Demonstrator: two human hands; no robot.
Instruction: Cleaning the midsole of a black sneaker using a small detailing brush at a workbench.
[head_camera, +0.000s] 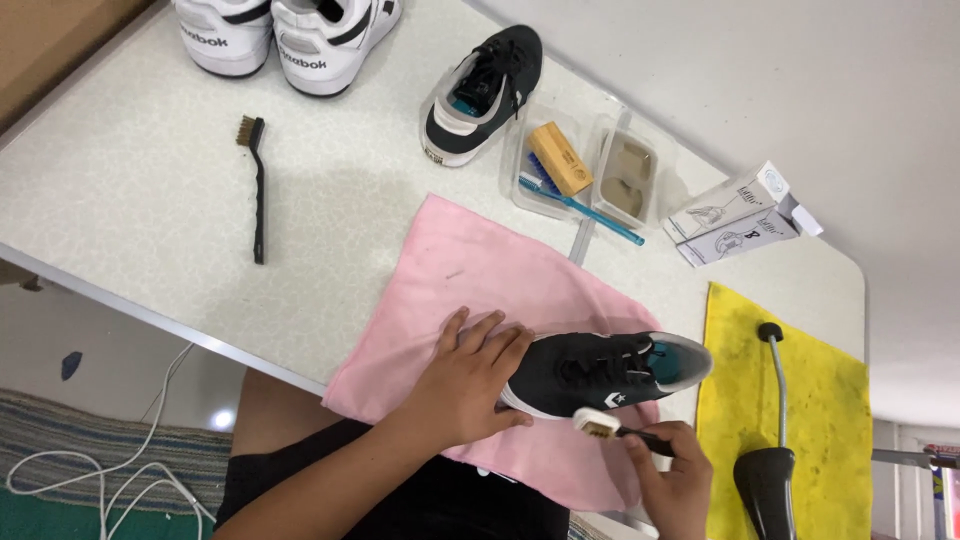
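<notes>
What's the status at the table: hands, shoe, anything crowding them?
Left hand flat on the black sneaker, pinning it to the pink cloth. Right hand holds a small brush at the sole edge. Nothing in the way.

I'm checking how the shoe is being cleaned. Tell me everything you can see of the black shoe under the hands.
The black shoe is a low lace-up sneaker with black laces, a white sole edge, a small white mark on its side and a teal lining. It lies on its side on the pink cloth, opening toward the yellow cloth. The left hand presses flat on its toe end. The right hand holds a small brush against the sole edge.
</notes>
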